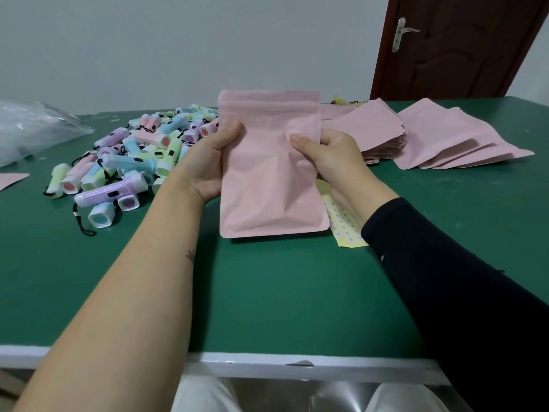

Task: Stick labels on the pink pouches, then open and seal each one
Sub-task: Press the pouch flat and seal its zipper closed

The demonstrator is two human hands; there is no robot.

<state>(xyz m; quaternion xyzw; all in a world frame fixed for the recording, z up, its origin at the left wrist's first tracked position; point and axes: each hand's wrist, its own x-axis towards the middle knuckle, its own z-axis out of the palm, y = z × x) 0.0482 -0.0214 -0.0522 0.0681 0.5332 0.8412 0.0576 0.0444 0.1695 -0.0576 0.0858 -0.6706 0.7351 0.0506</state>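
I see left hand point(208, 162) and right hand point(329, 156) gripping a flat pink zip-top pouch point(271, 185) (thumbs in front). Yellow paper label sheet point(346, 230) at its 4 o'clock.

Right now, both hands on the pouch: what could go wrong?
1. Left grip and right grip pinch the pink pouch mid-body, where it is creased; more squeezing may wrinkle the label area.
2. No label shows on this face; sealing now could skip it.
3. The label sheet lies partly hidden behind the pouch, easy to drag.
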